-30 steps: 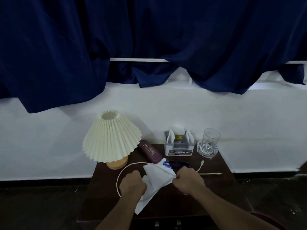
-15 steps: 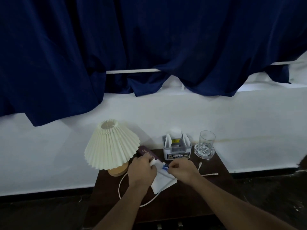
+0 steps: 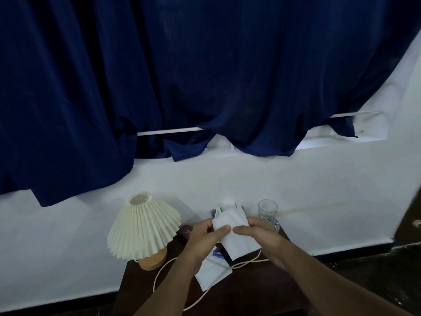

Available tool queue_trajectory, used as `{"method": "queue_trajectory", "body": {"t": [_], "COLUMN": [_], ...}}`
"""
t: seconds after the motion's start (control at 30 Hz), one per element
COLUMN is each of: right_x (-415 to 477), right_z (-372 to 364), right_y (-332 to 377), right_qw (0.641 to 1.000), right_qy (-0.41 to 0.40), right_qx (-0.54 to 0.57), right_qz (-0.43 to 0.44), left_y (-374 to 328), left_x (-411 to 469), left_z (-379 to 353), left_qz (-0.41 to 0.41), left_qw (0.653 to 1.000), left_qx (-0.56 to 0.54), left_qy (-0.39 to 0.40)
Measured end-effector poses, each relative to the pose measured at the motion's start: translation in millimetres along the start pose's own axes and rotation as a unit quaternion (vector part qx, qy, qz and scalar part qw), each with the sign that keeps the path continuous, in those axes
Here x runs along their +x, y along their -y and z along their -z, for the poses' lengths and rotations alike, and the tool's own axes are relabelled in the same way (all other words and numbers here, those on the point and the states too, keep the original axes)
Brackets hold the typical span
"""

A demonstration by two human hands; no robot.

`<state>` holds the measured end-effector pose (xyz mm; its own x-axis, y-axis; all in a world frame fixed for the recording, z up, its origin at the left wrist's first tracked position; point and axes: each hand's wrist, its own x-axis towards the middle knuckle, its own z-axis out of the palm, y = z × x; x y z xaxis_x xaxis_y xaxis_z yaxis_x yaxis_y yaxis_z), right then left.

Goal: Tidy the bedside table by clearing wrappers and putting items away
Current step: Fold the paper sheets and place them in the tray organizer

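Observation:
Both hands hold a white wrapper [image 3: 237, 233] up above the dark bedside table [image 3: 250, 290]. My left hand [image 3: 205, 238] pinches its left edge with thumb on top. My right hand [image 3: 257, 233] grips its right edge. A second white wrapper with blue print [image 3: 211, 270] lies flat on the table below my hands. A white cable [image 3: 241, 264] loops across the tabletop. A maroon case [image 3: 185, 233] lies behind my left hand, mostly hidden.
A cream pleated lamp [image 3: 143, 226] on a wooden base stands at the table's left. A clear glass [image 3: 267, 212] stands at the back right. The organiser box behind the wrapper is mostly hidden. A white wall and dark blue curtains rise behind.
Both hands have lifted a white wrapper off the table, up in front of the organiser box. The view has tilted upward, so the table sits lower in frame.

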<state>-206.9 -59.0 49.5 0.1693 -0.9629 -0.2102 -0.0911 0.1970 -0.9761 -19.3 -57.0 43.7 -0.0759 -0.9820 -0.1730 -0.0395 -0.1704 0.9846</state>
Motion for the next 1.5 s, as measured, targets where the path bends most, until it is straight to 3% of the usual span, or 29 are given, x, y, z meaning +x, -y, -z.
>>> {"method": "queue_trajectory", "body": {"t": [0.17, 0.3, 0.43, 0.6, 0.87, 0.97, 1.03, 1.13, 1.2, 1.23, 1.37, 1.43, 1.5], "right_x": [4, 10, 14, 12, 14, 18, 24, 30, 33, 35, 55, 72, 89], "right_z": [10, 4, -7, -17, -16, -14, -12, -9, -3, 0, 6, 11, 19], "right_y": [-4, -6, -7, -14, -28, -33, -34, -24, -21, -22, -20, -13, 0], "right_qw": [1.0, 0.991, 0.95, 0.855, 0.799, 0.826, 0.883, 0.983, 0.99, 0.987, 0.988, 0.983, 0.951], "right_qy": [0.012, -0.08, -0.132, -0.139, -0.11, -0.107, -0.131, -0.137, -0.1, -0.093, -0.127, -0.164, -0.2], "right_qx": [0.018, -0.099, -0.24, -0.425, -0.504, -0.462, -0.376, -0.118, 0.029, 0.053, 0.023, -0.071, -0.233], "right_qz": [0.006, 0.047, 0.15, 0.261, 0.309, 0.304, 0.249, 0.039, -0.095, -0.118, -0.089, -0.041, 0.035], "left_y": [0, -2, 1, 5, 3, 10, 16, 21, 24, 26, 34, 42, 50], "left_x": [-3, -5, -5, -2, 3, 8, 13, 21, 27, 30, 49, 58, 63], "left_z": [1, -1, -8, -18, -16, -15, -16, -21, -26, -29, -36, -37, -37], "left_qz": [-0.01, -0.001, 0.011, 0.038, 0.085, 0.07, 0.072, 0.08, 0.081, 0.079, 0.089, 0.092, 0.081], "left_qw": [0.999, 0.999, 0.999, 0.998, 0.989, 0.992, 0.991, 0.986, 0.983, 0.98, 0.97, 0.971, 0.977], "left_qx": [0.045, 0.028, 0.032, -0.022, -0.117, -0.097, -0.096, -0.122, -0.143, -0.156, -0.199, -0.192, -0.169], "left_qy": [-0.014, -0.017, -0.028, -0.051, -0.023, -0.042, -0.057, -0.075, -0.084, -0.09, -0.112, -0.113, -0.098]}}
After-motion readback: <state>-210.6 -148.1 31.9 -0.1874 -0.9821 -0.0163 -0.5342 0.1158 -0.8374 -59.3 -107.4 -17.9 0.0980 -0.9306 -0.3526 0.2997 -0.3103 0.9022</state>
